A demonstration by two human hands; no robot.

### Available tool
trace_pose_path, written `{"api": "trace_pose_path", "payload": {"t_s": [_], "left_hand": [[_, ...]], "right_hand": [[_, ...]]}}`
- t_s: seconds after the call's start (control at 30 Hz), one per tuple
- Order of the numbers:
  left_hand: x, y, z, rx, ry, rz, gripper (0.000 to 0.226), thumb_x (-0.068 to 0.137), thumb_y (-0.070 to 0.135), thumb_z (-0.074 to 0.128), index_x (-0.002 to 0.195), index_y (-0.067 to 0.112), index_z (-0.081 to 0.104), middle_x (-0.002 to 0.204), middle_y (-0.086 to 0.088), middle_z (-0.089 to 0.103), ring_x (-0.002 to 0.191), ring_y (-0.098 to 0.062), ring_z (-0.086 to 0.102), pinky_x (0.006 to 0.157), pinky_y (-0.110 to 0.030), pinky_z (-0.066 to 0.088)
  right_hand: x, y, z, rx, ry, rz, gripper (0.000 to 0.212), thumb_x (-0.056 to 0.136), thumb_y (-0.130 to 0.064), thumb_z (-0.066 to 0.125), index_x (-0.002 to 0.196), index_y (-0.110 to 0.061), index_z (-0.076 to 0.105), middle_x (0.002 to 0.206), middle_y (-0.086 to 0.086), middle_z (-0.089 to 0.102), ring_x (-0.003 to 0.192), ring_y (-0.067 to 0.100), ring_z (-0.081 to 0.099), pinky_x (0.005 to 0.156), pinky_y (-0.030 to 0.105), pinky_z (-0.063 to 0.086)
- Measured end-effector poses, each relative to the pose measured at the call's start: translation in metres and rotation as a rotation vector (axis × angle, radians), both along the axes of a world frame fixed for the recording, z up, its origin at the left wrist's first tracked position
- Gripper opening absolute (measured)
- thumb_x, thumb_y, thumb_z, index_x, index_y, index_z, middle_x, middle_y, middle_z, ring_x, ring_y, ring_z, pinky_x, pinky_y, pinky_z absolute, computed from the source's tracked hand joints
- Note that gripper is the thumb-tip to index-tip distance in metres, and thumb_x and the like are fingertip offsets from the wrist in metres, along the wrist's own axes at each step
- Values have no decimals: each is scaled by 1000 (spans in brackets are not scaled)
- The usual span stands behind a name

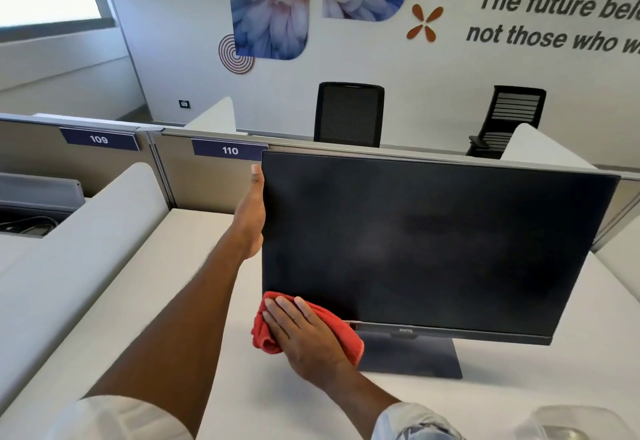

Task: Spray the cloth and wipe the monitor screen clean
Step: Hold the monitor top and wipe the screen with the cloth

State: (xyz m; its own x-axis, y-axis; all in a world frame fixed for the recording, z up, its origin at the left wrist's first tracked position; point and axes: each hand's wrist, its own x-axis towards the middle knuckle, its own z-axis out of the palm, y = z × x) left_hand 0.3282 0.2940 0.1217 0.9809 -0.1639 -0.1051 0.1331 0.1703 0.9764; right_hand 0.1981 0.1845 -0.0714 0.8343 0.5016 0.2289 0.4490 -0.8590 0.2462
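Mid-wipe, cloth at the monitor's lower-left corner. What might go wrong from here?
1. The right hand presses a bunched cloth on the lower-left corner of the monitor; the hazy patches higher up may just smear.
2. Only the left hand, gripping the left edge, steadies it; a hard push could rock it on its stand.
3. A blurred clear object near the right sleeve could get knocked.

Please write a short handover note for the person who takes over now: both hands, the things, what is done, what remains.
Left hand: holds the monitor by its left edge, steadying it.
Right hand: flat, pressing the red cloth on the lower left corner of the screen.
Done: cloth is on the screen; whether it was sprayed cannot be seen.
Left: hazy smudges show across the screen; wipe the rest.
A blurred clear object at bottom right may be the sprayer.
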Motion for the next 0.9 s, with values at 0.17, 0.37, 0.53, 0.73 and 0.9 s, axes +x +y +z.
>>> {"api": "trace_pose_path", "payload": {"t_s": [0.17, 0.37, 0.53, 0.73, 0.9], "left_hand": [[0, 1, -2, -9, 7, -3, 58, 69, 82, 36, 105, 43, 58, 115, 17, 60, 107, -12, 54, 99, -41, 37], [2, -1, -4, -26, 12, 28, 58, 67, 84, 38, 99, 41, 62, 104, 21, 64, 102, -8, 57, 97, -39, 40], [5, -1, -5, -15, 49, 60, 51, 81, 79, 37, 101, 38, 60, 115, 12, 62, 115, -18, 54, 106, -46, 38], [1, 5, -4, -11, 48, 20, 62, 80, 79, 36, 117, 34, 57, 127, 9, 57, 124, -21, 49, 109, -46, 36], [-21, 9, -51, 163, 198, 95, 86, 85, 77, 26, 143, 15, 41, 145, -6, 48, 131, -30, 46, 111, -48, 35]], "right_hand": [[-14, -28, -10, 7, -34, -16, 58, 98, -24, 37, 153, -12, 23, 160, 5, 27, 147, 25, 26, 119, 42, 10], [-49, -86, -22, 82, -39, -198, 66, 93, -23, 46, 154, -10, 22, 160, 7, 23, 145, 29, 31, 121, 49, 18], [-81, -120, -26, 167, -38, -459, 68, 84, -21, 72, 145, -10, 43, 149, 10, 45, 137, 35, 43, 118, 53, 25], [-90, -114, -24, 222, -29, -597, 73, 76, -22, 79, 141, -7, 48, 146, 13, 48, 134, 38, 46, 119, 51, 19], [-81, -81, -15, 264, -14, -552, 77, 74, -21, 82, 141, -6, 48, 147, 13, 47, 134, 38, 45, 109, 55, 33]]}}
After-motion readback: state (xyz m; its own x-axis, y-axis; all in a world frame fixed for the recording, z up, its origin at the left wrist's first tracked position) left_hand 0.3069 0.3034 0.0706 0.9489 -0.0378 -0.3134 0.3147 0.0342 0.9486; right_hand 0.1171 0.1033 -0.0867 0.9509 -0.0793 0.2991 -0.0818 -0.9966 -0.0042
